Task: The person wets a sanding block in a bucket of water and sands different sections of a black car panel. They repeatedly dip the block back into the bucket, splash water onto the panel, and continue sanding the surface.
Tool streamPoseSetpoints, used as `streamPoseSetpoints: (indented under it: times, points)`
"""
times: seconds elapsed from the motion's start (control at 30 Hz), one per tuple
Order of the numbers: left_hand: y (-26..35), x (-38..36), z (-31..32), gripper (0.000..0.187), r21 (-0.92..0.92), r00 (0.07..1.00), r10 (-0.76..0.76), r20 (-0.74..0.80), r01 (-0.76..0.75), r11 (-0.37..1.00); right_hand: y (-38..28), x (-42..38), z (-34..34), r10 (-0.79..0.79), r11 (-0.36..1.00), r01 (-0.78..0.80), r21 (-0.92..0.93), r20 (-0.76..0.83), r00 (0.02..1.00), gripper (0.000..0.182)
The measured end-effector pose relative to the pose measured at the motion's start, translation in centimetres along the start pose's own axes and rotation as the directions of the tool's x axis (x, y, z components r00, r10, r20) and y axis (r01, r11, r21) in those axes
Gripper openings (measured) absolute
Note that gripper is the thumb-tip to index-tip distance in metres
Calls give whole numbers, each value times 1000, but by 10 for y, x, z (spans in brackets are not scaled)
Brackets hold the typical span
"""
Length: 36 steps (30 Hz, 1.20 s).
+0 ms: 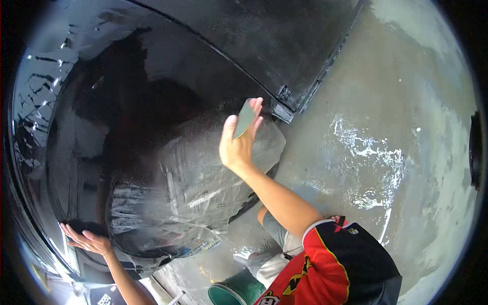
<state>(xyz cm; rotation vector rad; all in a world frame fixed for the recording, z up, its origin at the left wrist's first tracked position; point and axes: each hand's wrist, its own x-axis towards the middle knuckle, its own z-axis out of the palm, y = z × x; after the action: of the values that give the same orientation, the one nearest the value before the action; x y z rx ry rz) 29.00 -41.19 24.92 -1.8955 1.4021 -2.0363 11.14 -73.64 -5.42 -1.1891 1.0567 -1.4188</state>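
Observation:
A glossy black car body panel [127, 101] fills the left and top of the head view. Its wheel is wrapped in clear plastic sheet [198, 183]. My right hand [238, 142] is raised in front of the wrapped wheel and grips a small grey piece of sandpaper [245, 118] between thumb and fingers, close to the panel's lower edge. My left hand [87, 240] rests flat with fingers spread on the black panel at the lower left, holding nothing.
Wet grey concrete floor [386, 132] with white foamy streaks lies to the right. A green bucket [239, 291] stands at the bottom. Newspaper [201, 246] shows under the plastic. My red and black sleeve [340, 264] and bent knee are low in view.

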Motion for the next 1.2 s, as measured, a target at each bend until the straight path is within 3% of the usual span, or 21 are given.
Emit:
streamPoseSetpoints:
  times: [0.13,0.27,0.4,0.47,0.53,0.57,0.63,0.67,0.73,0.8,0.87,0.93,0.97,1.0,1.07,1.13,1.2]
  points:
    - [2,-6,-6,57,19,1000,12,17,-12,1000,3,18,-4,159,981,-153,118,-46,986,74]
    - [0,-4,-6,60,8,1000,12,17,-12,1000,16,22,-9,191,981,-189,51,-37,981,74]
    - [-3,-5,-4,62,3,1000,-4,24,4,1000,20,16,-6,124,992,-124,22,-25,992,75]
    - [0,-5,-3,62,8,1000,-14,21,14,1000,25,29,-2,194,981,-192,28,-113,974,76]
    - [-1,-6,-5,62,11,999,-36,17,36,999,40,23,-1,143,989,-137,52,-130,981,77]
    - [-1,-6,-4,62,-12,1000,-22,9,22,1000,53,20,-3,-63,997,56,-60,-114,991,78]
    - [-2,-7,-3,61,-53,1000,-10,-3,10,999,48,28,-18,-402,893,388,-228,-19,915,80]
    - [-3,-7,-2,61,-42,999,-37,-3,37,998,45,38,-11,-423,883,412,-225,-2,906,80]
    - [-3,-9,-4,62,-58,999,-37,8,37,998,-16,68,-11,-734,665,741,-91,104,672,83]
    - [-3,-10,-4,63,-44,998,-55,4,55,997,-60,90,-13,-805,546,827,-132,193,562,87]
    - [-3,-10,-5,64,-32,998,-70,-4,69,997,-33,94,-29,-805,506,857,-97,304,509,85]
    - [-5,-12,-4,64,-10,994,-105,-38,104,995,51,75,-30,-774,579,807,-117,230,590,79]
    - [-4,-13,-5,64,-3,994,-109,-27,109,994,67,72,-35,-759,580,807,-111,285,585,78]
    - [-3,-13,-5,63,9,994,-111,-20,111,994,47,79,-33,-770,580,811,-81,271,578,77]
    - [-4,-13,-7,61,14,996,-83,-17,83,996,-51,109,-16,-875,421,905,-55,239,422,77]
    - [-2,-12,-8,60,25,996,-88,-26,88,996,-162,127,-7,-892,217,975,-54,395,220,76]
    - [0,-11,-9,60,18,993,-105,-56,106,994,-189,127,4,-902,117,984,-130,400,161,80]
